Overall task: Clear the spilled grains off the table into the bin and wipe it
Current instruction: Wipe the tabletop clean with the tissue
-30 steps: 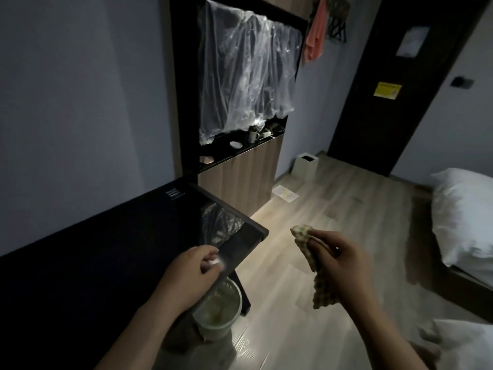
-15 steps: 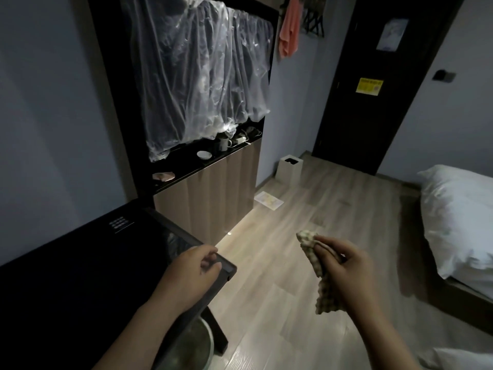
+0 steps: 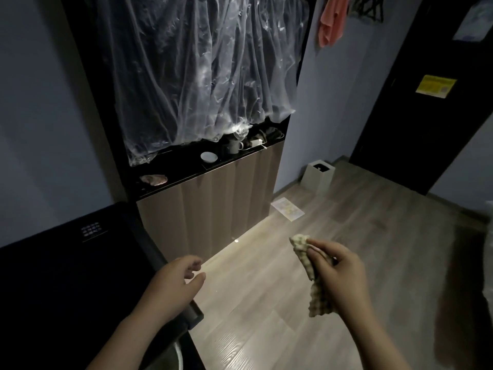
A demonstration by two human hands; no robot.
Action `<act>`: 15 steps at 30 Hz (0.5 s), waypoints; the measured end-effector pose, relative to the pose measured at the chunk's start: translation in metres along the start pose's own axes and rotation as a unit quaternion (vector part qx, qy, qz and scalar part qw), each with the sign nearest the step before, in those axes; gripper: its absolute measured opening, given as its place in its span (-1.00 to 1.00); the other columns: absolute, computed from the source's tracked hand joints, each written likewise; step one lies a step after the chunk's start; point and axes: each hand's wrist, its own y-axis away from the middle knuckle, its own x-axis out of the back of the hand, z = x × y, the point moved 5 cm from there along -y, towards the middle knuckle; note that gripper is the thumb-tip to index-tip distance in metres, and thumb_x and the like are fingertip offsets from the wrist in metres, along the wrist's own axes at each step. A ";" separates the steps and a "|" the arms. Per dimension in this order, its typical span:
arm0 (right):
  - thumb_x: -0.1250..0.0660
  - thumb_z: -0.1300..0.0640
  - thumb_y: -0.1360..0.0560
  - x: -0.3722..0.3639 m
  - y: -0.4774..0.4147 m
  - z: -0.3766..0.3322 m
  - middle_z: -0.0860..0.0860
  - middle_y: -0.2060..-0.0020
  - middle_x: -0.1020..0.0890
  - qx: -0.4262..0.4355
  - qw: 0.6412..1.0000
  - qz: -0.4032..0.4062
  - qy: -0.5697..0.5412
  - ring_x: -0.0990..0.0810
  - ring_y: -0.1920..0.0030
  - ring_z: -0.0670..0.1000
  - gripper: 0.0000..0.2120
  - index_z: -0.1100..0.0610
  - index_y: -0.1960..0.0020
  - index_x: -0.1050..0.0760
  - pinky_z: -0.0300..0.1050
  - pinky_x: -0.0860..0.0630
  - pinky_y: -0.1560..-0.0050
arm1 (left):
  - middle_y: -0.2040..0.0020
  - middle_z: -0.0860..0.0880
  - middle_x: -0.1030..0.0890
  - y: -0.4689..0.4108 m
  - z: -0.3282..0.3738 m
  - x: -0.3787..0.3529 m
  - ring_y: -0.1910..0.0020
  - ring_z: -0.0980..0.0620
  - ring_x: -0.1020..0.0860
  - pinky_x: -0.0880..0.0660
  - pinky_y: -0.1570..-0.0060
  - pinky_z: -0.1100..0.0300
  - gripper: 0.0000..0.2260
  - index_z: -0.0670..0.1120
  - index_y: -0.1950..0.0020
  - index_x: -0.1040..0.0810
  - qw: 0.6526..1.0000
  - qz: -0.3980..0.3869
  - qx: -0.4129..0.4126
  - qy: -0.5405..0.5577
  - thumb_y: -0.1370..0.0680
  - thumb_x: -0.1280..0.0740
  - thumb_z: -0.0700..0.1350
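A black table [image 3: 66, 276] fills the lower left. My left hand [image 3: 173, 284] hovers over its right corner with fingers loosely curled and nothing in them. My right hand [image 3: 336, 273] is out over the floor and grips a checked cloth [image 3: 317, 297] that hangs down from my fingers. Only a sliver of the pale bin rim [image 3: 180, 356] shows under the table corner at the bottom edge. No grains are visible on the dark tabletop.
A wardrobe with plastic sheeting [image 3: 200, 76] and a wooden cabinet [image 3: 213, 198] stands ahead, with a cup [image 3: 234, 146] and a dish [image 3: 209, 156] on its ledge. A white box bin [image 3: 317, 177] sits by the wall, paper [image 3: 287, 212] on the floor, a dark door [image 3: 426, 89] at right.
The view has swung up and left, so the bin under the table has dropped almost out of sight. My left hand let go of the table corner and opened. The right hand keeps the cloth.
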 end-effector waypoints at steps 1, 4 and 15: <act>-0.43 0.23 -0.48 -0.003 -0.017 0.005 -0.13 0.17 -0.68 0.005 1.000 -0.004 0.005 -0.66 0.19 -0.12 -0.76 -0.12 0.05 -0.68 -0.16 -0.59 0.11 | -0.03 0.14 -0.59 -0.015 0.000 -0.005 0.00 0.21 -0.56 -0.50 -0.06 0.20 -0.78 0.08 -0.13 -0.55 1.000 0.003 0.004 0.005 -0.49 -0.39 -0.07; -0.43 0.24 -0.47 -0.013 -0.070 0.017 -0.15 0.15 -0.68 0.019 0.999 -0.012 0.025 -0.64 0.11 -0.17 -0.76 -0.11 0.06 -0.68 -0.16 -0.57 0.02 | -0.03 0.14 -0.59 -0.063 0.002 -0.019 -0.01 0.21 -0.56 -0.50 -0.07 0.21 -0.77 0.05 -0.14 -0.55 1.000 0.012 0.012 0.021 -0.49 -0.40 -0.10; -0.45 0.26 -0.46 -0.092 -0.255 0.038 -0.19 0.11 -0.68 0.042 0.990 -0.121 0.066 -0.57 0.05 -0.37 -0.76 -0.09 0.07 -0.67 -0.57 -0.38 0.10 | 0.00 0.10 -0.60 -0.223 0.001 -0.025 0.03 0.24 -0.55 -0.43 0.05 0.34 -0.78 -0.02 -0.14 -0.57 0.994 0.084 0.066 0.037 -0.50 -0.39 -0.12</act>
